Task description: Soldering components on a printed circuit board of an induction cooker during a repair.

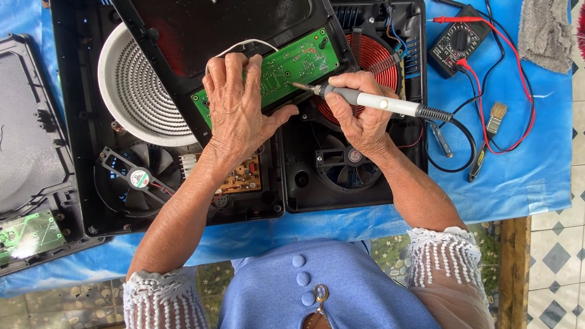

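We see a green circuit board [271, 72] lying tilted across the opened black casing of a two-burner cooker [256, 189], near the top middle of the view. Our left hand [239, 108] lies flat on the board with fingers spread, pressing its lower edge to steady it. Our right hand [359, 116] is closed around a grey soldering iron [372, 100], gripped like a pen, its metal tip touching the board just right of the left fingers. To work well here, we judge the left hand should keep the board from rocking while the tip rests only on the one joint, clear of our fingers.

Beneath the board sit a red copper coil [375, 58], a white ribbed heating disc [137, 85] and two black fans [137, 176]. To the right, on the blue-covered table [524, 176], lie a black multimeter [457, 39] with red and black leads, and a small paintbrush [490, 131]. A detached panel [30, 152] lies at far left.
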